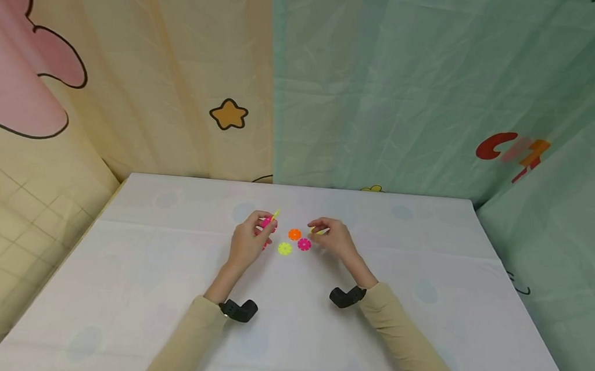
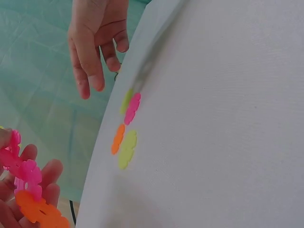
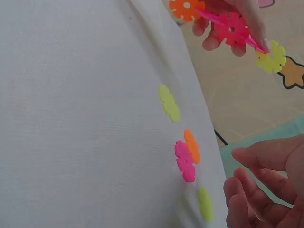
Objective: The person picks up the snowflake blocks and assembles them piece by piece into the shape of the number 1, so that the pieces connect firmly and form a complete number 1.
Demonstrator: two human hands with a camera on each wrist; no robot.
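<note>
My left hand (image 1: 248, 243) grips a chain of interlocking notched flower discs. In the right wrist view the chain shows an orange disc (image 3: 178, 7), bright pink discs (image 3: 224, 32) and a yellow disc (image 3: 278, 61) at the end by the thumb. My right hand (image 1: 332, 238) hovers at the far right of the loose discs, thumb and fingers apart and nothing between them. Close by its fingertips lies a yellow disc (image 3: 205, 205), partly hidden in the head view. Between the hands lie an orange disc (image 1: 294, 232), a pink disc (image 1: 300, 244) and another yellow disc (image 1: 284, 251).
The discs lie on a table (image 1: 291, 336) with a white cloth, toward its far edge. Behind it hang a beige curtain (image 1: 192, 55) and a green curtain (image 1: 378, 87). Each wrist wears a black camera (image 1: 239, 311).
</note>
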